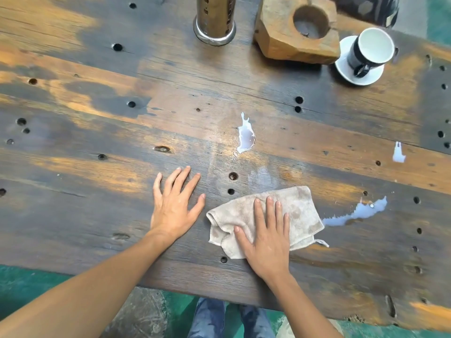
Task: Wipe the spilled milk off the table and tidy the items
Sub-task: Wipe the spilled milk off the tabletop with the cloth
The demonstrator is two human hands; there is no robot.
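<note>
Cloth (296, 211) sits low centre of the frame, near the table's (73, 215) front edge, rumpled and stained, with the right hand (267, 242) pressed flat on it, fingers spread and extended, palm down, not clenched around the fabric. Left hand (174, 206) lies just left of the cloth, apart from it, open and flat on bare wood, holding nothing; looks like a brace. Step in hand, as I read it: wiping, partway through. A faint wet sheen shows just above the cloth, centre frame, so that patch looks already passed over. Three milk patches remain: a long streak (358, 212) right of the cloth, its near tip almost touching the cloth's right edge; a puddle (246, 137) up at centre frame; a small splash (398, 154) far right, mid-height. Next move probably calls for sliding the cloth right through the streak with palm pressure kept on, then up to the centre puddle, then out to the far splash. Tidying not started: cup (371, 48) lies tipped on its saucer (346, 74), upper right, beside a wooden block holder (296, 28); metal cylinder (214, 18) stands top centre.
</note>
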